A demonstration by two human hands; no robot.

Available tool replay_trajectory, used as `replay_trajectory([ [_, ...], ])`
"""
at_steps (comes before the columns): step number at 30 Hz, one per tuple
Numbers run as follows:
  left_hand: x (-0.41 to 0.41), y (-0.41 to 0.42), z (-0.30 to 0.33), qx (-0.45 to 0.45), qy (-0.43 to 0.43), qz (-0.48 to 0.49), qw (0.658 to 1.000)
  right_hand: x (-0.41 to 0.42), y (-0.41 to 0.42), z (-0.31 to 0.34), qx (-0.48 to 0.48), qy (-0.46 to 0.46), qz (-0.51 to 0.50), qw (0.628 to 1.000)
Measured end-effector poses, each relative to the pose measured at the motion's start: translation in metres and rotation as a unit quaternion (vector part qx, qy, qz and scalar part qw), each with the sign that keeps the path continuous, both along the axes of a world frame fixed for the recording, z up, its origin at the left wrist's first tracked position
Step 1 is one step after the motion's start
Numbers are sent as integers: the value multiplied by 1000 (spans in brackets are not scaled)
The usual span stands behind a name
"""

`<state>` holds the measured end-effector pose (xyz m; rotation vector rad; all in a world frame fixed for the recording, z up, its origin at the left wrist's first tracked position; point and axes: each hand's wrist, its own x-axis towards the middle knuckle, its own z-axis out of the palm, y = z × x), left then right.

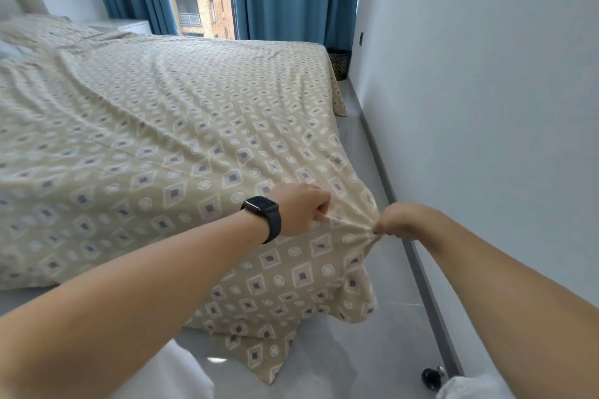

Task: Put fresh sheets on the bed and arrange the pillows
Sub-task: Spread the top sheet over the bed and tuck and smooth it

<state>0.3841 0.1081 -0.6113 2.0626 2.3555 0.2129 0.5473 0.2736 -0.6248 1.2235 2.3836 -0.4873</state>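
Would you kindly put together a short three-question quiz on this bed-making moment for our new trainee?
1. True or false: both hands have a grip on the patterned sheet.
2. Which wrist wears the dark watch? A) left B) right C) neither
3. Fill in: the sheet's gathered corner is held off the bed's near ____ corner, beside the white wall.

Key
1. True: the left hand and the right hand each pinch fabric at the corner.
2. A.
3. Right; loose fabric hangs below the hands to the grey floor.
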Motion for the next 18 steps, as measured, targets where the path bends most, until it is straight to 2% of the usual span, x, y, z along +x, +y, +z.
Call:
replay_trajectory([
  [2,-6,-3,-3,0,-15,-1,1000,4,8,-30,21,-79,30,996],
  [4,-15,-12,-2,19,-38,-10,999,5,7,-31,22,-66,0,998],
  [6,-30,-27,1,36,-58,3,998,-5,5,-16,88,20,-25,996],
  [8,-54,-44,4,50,-85,36,994,-22,-1,5,150,168,-41,973],
  [10,-80,-63,6,54,-106,76,990,-43,-22,26,156,281,14,947],
  [12,-102,-81,9,26,-113,123,986,-61,-50,33,153,320,75,932],
  [14,-121,-96,12,-4,-100,164,981,-75,-74,33,150,334,140,920],
  [18,-148,-120,15,-26,-65,220,973,-100,-108,24,158,292,266,905],
])
